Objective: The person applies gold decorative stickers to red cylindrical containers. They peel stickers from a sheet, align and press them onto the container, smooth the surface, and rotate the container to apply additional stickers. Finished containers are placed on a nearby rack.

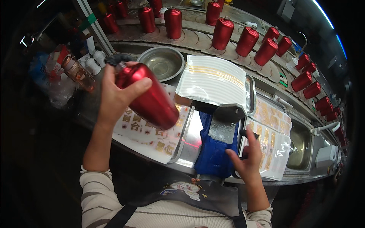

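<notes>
My left hand (116, 97) is closed around a glossy red bottle (156, 98), which is held tilted in the air with its neck at the upper left. Something black, like a finger cover, shows at the neck beside my fingers. Below the bottle lies a sheet of gold decals (131, 142) on a tray. My right hand (249, 159) has its fingers apart, with black coverings on some of them. It hovers between a blue cloth (215, 157) and a second sheet of gold decals (275, 152). No object shows in its grasp.
A metal bowl (161, 62) of liquid stands behind the held bottle. Beside it, a raised white sheet with gold strips (213, 81) sits on a stand. Several red bottles (222, 34) line the conveyor (195, 40) at the back. A sink (300, 154) is at right.
</notes>
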`<state>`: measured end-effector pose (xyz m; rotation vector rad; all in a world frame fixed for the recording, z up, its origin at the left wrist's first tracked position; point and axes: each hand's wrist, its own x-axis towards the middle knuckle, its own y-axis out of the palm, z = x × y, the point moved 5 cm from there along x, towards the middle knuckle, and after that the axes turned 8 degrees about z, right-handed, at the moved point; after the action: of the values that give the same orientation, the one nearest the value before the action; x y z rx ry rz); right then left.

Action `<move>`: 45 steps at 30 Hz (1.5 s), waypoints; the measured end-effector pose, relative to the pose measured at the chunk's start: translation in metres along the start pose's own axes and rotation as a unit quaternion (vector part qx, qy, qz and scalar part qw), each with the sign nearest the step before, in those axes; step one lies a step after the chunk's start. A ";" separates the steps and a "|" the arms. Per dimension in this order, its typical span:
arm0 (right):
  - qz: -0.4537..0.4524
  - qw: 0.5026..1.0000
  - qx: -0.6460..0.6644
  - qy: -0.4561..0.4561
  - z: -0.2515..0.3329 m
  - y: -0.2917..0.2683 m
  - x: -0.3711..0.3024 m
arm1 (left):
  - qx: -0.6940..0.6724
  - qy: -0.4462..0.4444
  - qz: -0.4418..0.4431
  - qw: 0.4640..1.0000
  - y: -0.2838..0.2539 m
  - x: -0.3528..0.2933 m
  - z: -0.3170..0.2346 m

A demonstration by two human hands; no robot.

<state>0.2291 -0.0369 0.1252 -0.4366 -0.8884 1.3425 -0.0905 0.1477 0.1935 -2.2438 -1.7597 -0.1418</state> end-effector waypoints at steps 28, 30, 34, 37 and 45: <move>0.073 0.983 0.044 0.160 0.027 0.035 -0.044 | -0.117 -0.257 0.351 0.893 0.182 -0.034 0.077; 0.091 0.976 0.053 0.189 0.024 0.038 -0.045 | -0.088 -0.245 0.333 0.906 0.184 -0.034 0.083; 0.098 0.978 0.045 0.181 0.018 0.040 -0.036 | -0.024 -0.248 0.273 0.929 0.183 -0.038 0.087; 0.118 0.973 0.045 0.191 0.012 0.047 -0.034 | -0.052 -0.237 0.246 0.939 0.185 -0.042 0.092; 0.238 0.910 0.229 0.252 -0.030 0.019 -0.012 | 0.026 -0.074 0.184 0.980 0.154 -0.023 0.096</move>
<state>0.2400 -0.0384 0.0894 -0.6136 -0.0155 1.7153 0.0426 0.1197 0.0711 -2.5477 -1.3600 0.1495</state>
